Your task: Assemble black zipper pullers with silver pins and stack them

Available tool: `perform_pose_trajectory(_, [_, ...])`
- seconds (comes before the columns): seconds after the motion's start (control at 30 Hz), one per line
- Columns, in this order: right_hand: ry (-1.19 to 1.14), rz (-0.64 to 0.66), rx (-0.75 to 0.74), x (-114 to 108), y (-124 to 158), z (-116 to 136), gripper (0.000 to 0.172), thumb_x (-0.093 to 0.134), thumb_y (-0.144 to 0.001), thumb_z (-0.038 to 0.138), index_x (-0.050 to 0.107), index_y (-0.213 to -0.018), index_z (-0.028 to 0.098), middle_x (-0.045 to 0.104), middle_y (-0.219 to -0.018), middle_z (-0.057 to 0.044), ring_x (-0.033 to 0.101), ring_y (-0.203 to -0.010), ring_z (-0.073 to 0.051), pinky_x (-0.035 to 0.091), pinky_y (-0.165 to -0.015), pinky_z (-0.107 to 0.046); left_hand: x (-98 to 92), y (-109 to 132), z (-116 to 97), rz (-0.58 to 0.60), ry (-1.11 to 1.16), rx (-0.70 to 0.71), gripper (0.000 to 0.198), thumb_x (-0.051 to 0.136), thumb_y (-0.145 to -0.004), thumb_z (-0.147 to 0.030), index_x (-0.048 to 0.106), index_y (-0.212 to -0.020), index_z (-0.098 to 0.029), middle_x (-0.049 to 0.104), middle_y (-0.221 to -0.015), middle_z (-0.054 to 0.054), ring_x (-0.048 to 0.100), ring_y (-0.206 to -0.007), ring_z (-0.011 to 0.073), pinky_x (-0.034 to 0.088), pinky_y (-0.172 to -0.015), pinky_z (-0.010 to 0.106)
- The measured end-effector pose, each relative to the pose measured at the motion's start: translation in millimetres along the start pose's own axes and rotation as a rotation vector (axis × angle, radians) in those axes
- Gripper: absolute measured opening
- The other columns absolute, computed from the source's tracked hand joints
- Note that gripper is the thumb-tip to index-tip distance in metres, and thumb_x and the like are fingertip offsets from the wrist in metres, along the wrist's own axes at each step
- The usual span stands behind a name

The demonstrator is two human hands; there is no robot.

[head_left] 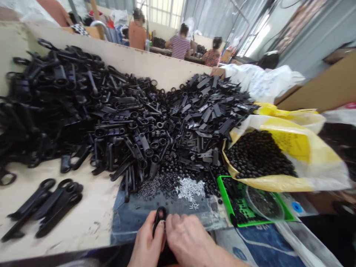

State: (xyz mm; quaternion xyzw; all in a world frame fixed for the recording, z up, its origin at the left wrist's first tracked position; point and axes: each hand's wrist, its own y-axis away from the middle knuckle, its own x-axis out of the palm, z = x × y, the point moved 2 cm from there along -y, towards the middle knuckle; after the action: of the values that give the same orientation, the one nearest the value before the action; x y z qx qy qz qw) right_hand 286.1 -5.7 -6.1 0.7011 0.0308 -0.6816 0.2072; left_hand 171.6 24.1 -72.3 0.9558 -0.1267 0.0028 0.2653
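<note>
My left hand (150,237) is closed around a black plastic part with a ring end (160,213), which points up between thumb and fingers at the table's front edge. Pressed close on its right is my right hand (186,235), fingers curled; whatever they hold is hidden behind the knuckles. Just beyond both hands, small silver pins (190,189) lie heaped on a dark blue mat (133,215). Tiny dark pieces (150,187) are scattered to the left of the pins. Several similar black ring-ended parts (58,204) rest in a group at the left.
A large pile of black ring-ended parts (83,96) fills the back left, with flat black pieces (208,107) at back right. A yellow-white bag (319,159) holds black beads (258,155). Before it sits a green tray (226,200) with a clear bowl (265,204). People work in the background.
</note>
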Motion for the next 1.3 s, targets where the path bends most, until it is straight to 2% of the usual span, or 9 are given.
perform_pose_trajectory(0.13, [-0.007, 0.068, 0.028, -13.2, -9.4, 5.5, 0.025, 0.081, -0.079, 0.031, 0.071, -0.09, 0.011, 0.074, -0.076, -0.013, 0.069, -0.062, -0.024, 0.047, -0.044, -0.03, 1.6, -1.2, -3.5, 0.017, -0.104, 0.142, 0.043, 0.079, -0.069, -0.06, 0.07, -0.086, -0.022, 0.077, -0.086, 0.007, 0.071, -0.089, 0.0293, 0.057, -0.08, 0.031])
perform_pose_trajectory(0.33, [-0.15, 0.25, 0.186, -46.8, 25.0, -16.5, 0.014, 0.077, -0.08, 0.019, 0.071, -0.093, 0.015, 0.079, -0.081, -0.008, 0.076, -0.065, -0.025, 0.048, -0.05, -0.031, -12.7, -10.3, -17.4, -0.011, -0.182, 0.206, 0.045, 0.084, -0.063, -0.058, 0.071, -0.087, -0.023, 0.067, -0.065, 0.0, 0.065, -0.068, 0.0232, 0.049, -0.054, 0.024])
perform_pose_trajectory(0.47, [-0.115, -0.043, 0.437, -65.4, 39.1, -71.1, 0.015, 0.059, -0.102, 0.03, 0.067, -0.112, 0.023, 0.08, -0.086, -0.003, 0.077, -0.078, -0.021, 0.047, -0.063, -0.027, -19.5, -22.0, -38.3, -0.018, -0.056, 0.092, 0.05, 0.083, -0.065, -0.057, 0.068, -0.093, -0.019, 0.045, -0.052, -0.01, 0.037, -0.045, 0.0091, 0.028, -0.041, 0.017])
perform_pose_trajectory(0.57, [-0.042, -0.169, 0.473, -59.4, 18.7, -113.1, 0.018, 0.054, -0.106, 0.027, 0.064, -0.12, 0.023, 0.075, -0.106, -0.005, 0.073, -0.096, -0.019, 0.046, -0.071, -0.025, -9.5, -22.4, -56.0, 0.064, 0.064, 0.029, 0.045, 0.077, -0.076, -0.054, 0.064, -0.1, -0.018, 0.043, -0.054, -0.011, 0.026, -0.043, 0.0057, 0.018, -0.042, 0.016])
perform_pose_trajectory(0.73, [-0.038, -0.217, 0.466, -35.1, -22.9, -147.1, 0.017, 0.056, -0.1, 0.012, 0.067, -0.111, 0.018, 0.071, -0.108, -0.008, 0.072, -0.092, -0.019, 0.044, -0.067, -0.025, 0.3, -17.2, -73.1, 0.256, 0.321, -0.067, 0.051, 0.078, -0.079, -0.043, 0.063, -0.119, -0.015, 0.072, -0.086, 0.003, 0.056, -0.067, 0.0117, 0.041, -0.06, 0.022])
perform_pose_trajectory(0.9, [-0.119, -0.322, 0.488, -29.4, -13.1, -159.9, 0.016, 0.057, -0.098, 0.018, 0.069, -0.109, 0.021, 0.073, -0.109, -0.006, 0.073, -0.091, -0.021, 0.048, -0.07, -0.027, -8.5, -15.4, -74.3, 0.268, 0.517, -0.171, 0.048, 0.068, -0.077, -0.027, 0.064, -0.122, -0.011, 0.076, -0.103, 0.013, 0.065, -0.089, 0.0207, 0.045, -0.077, 0.031])
perform_pose_trajectory(1.0, [-0.298, -0.505, 0.53, -28.5, 9.6, -149.6, 0.022, 0.05, -0.102, 0.027, 0.071, -0.106, 0.022, 0.071, -0.115, -0.008, 0.071, -0.088, -0.021, 0.05, -0.071, -0.029, -7.3, -13.4, -73.3, 0.257, 0.552, -0.151, 0.04, 0.063, -0.078, -0.021, 0.067, -0.117, -0.012, 0.077, -0.105, 0.013, 0.066, -0.096, 0.0229, 0.044, -0.084, 0.034])
perform_pose_trajectory(1.1, [-0.914, -0.754, 0.472, -16.9, 25.8, -111.3, 0.028, 0.059, -0.096, 0.043, 0.077, -0.092, 0.023, 0.067, -0.114, -0.009, 0.067, -0.08, -0.019, 0.051, -0.066, -0.028, -0.4, -8.9, -70.7, 0.246, 0.566, -0.123, 0.036, 0.061, -0.081, -0.021, 0.07, -0.116, -0.016, 0.077, -0.109, 0.011, 0.064, -0.104, 0.0245, 0.042, -0.092, 0.038])
perform_pose_trajectory(1.3, [-1.79, -0.557, 0.651, 28.5, 18.0, -22.3, 0.044, 0.081, -0.075, 0.063, 0.084, -0.087, 0.021, 0.058, -0.065, 0.0, 0.04, -0.051, -0.01, 0.032, -0.045, -0.021, 11.1, 5.3, -63.5, 0.2, 0.598, -0.056, 0.04, 0.068, -0.078, -0.027, 0.07, -0.117, -0.022, 0.075, -0.119, 0.008, 0.054, -0.128, 0.0295, 0.031, -0.113, 0.044])
